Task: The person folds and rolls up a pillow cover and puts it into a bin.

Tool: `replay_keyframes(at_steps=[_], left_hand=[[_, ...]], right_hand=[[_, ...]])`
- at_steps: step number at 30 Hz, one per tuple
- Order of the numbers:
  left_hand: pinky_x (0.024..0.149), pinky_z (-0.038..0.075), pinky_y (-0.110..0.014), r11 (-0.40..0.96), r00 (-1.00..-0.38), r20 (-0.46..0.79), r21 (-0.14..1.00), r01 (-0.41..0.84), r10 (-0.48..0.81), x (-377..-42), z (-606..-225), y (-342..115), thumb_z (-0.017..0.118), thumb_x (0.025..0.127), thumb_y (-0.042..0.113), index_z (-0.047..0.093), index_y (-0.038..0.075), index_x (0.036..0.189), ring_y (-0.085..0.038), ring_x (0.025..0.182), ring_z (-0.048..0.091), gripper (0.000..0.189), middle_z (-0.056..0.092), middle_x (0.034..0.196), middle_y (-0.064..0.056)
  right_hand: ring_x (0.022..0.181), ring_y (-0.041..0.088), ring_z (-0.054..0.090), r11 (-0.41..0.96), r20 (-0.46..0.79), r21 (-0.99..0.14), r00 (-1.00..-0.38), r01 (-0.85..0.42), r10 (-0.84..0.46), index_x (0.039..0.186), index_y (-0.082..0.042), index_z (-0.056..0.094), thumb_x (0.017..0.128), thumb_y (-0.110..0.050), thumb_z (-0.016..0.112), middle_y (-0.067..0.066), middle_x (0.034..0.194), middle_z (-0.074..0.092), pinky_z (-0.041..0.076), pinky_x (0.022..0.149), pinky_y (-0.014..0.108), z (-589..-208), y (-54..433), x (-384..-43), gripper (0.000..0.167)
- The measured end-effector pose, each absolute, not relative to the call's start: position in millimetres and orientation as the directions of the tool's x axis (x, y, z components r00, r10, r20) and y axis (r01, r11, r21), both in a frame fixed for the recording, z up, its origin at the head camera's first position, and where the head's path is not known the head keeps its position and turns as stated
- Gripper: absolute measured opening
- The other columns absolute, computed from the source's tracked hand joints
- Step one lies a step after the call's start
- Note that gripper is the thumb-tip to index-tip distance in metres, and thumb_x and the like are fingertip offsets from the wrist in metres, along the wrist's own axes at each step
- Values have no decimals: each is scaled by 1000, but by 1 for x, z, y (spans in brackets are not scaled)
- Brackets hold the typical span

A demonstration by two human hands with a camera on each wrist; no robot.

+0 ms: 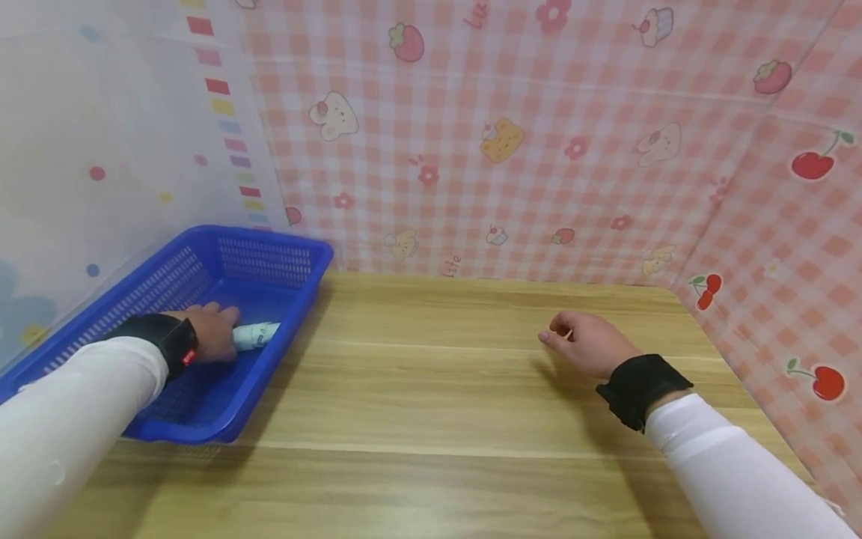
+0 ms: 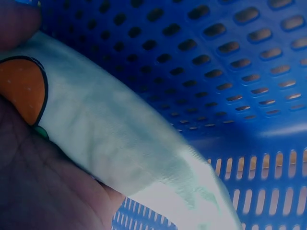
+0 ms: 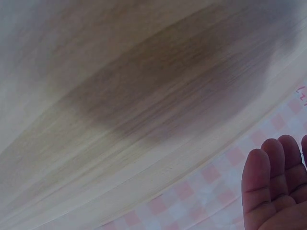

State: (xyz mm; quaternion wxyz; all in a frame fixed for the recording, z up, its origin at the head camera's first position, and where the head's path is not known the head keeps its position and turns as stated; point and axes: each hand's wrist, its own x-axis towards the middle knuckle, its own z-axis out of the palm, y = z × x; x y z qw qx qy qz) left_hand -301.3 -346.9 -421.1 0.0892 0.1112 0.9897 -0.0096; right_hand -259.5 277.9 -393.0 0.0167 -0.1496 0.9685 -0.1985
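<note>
Inside the blue plastic basket [image 1: 202, 408], my left hand [image 1: 210, 332] grips a pale green roll [image 1: 256, 335] with small dark print. In the left wrist view the pale green roll [image 2: 120, 120] slants from the palm down to the right, smooth and soft-looking, with an orange printed patch by the fingers. Part of it is hidden under the hand; its exact kind I cannot tell. My right hand [image 1: 592, 343] hovers above the wooden table with loosely bent fingers and nothing in it. Its fingers [image 3: 256, 182] show at the lower right of the right wrist view.
The basket has slotted walls and stands at the table's left, close to a white dotted cloth wall [image 1: 128, 135]. Pink checked cloth [image 1: 458, 202] hangs behind the wooden table [image 1: 417, 397] and along its right side.
</note>
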Motion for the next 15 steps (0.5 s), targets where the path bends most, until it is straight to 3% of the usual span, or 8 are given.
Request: replay_keyframes(at_steps=[5, 10, 15], left_hand=[[70, 52, -59, 981, -969, -154, 8, 193, 192, -311, -433, -353, 83, 64, 33, 59, 3, 125, -46, 90, 61, 72, 61, 108, -28], [82, 53, -68, 983, -960, -210, 6, 186, 183, -297, -419, -340, 80, 72, 27, 49, -1, 144, -59, 106, 62, 84, 56, 124, -39], [91, 50, -71, 986, -951, -263, 7, 168, 164, -287, -406, -331, 76, 77, 27, 42, 0, 151, -64, 116, 57, 86, 50, 134, -44]], right_hand=[[87, 21, 62, 881, 30, -380, -956, -281, -292, 107, -9, 71, 105, -36, 64, 8, 102, 71, 52, 79, 41, -395, 280, -261, 28], [98, 30, 66, 886, 12, -376, -958, -269, -286, 112, -7, 70, 106, -36, 62, 17, 115, 72, 54, 88, 51, -396, 283, -262, 31], [103, 35, 67, 895, 21, -353, -958, -273, -285, 118, -3, 70, 106, -38, 60, 21, 120, 72, 53, 91, 55, -397, 282, -263, 38]])
